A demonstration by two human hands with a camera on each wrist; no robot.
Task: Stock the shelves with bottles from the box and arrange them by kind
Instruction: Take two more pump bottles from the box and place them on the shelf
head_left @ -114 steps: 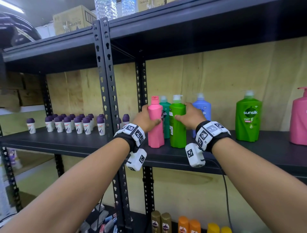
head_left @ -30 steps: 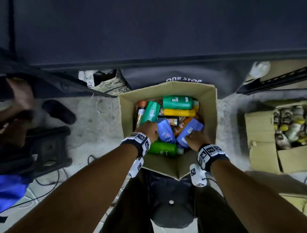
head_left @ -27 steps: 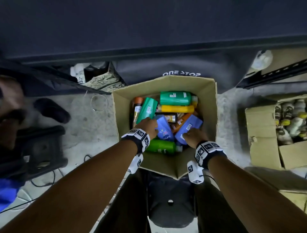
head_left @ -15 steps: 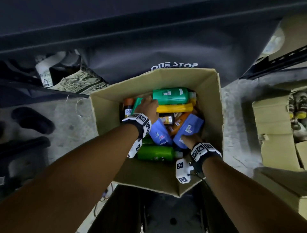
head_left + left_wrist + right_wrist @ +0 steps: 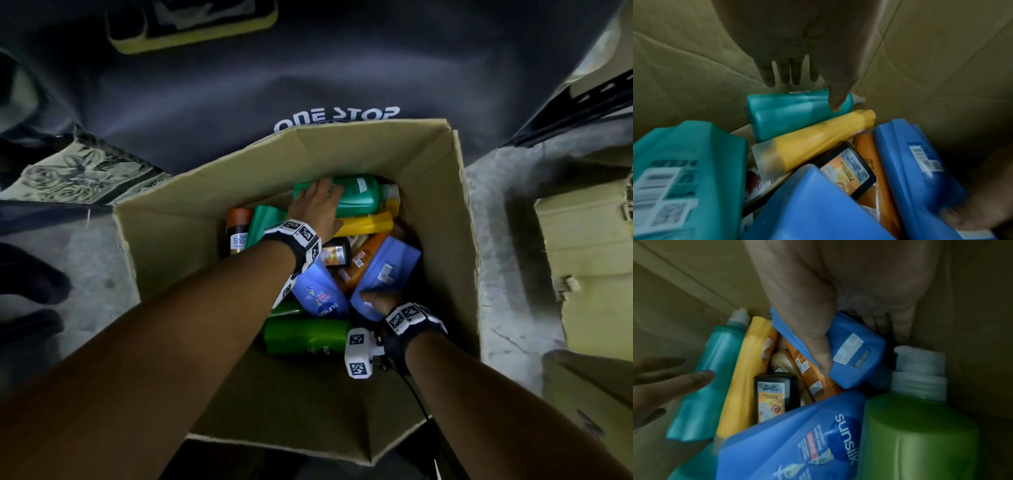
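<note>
An open cardboard box (image 5: 462, 212) on the floor holds several bottles lying in a pile. My left hand (image 5: 317, 205) (image 5: 812, 95) reaches to the far side with straight fingers, its thumb touching a teal-green bottle (image 5: 359, 197) (image 5: 789, 113). My right hand (image 5: 376, 301) (image 5: 861, 352) grips a blue bottle (image 5: 387, 270) (image 5: 855, 374) near the right wall, thumb curled over its face and fingers behind it. A yellow bottle (image 5: 366, 228), a blue Sunsilk bottle (image 5: 318, 291) and a green bottle (image 5: 305, 337) lie between my hands.
A second teal bottle (image 5: 263, 226), an orange-capped can (image 5: 238, 226) and a small black bottle (image 5: 337, 255) lie at the left and middle. A dark "ONE STOP" cover (image 5: 337, 118) hangs behind the box. Another carton (image 5: 582, 257) stands on the right.
My view dropped from the shelf to the box and leaned in. My left hand moved from the near blue bottle to the far teal-green one. My right hand stays on the blue bottle.
</note>
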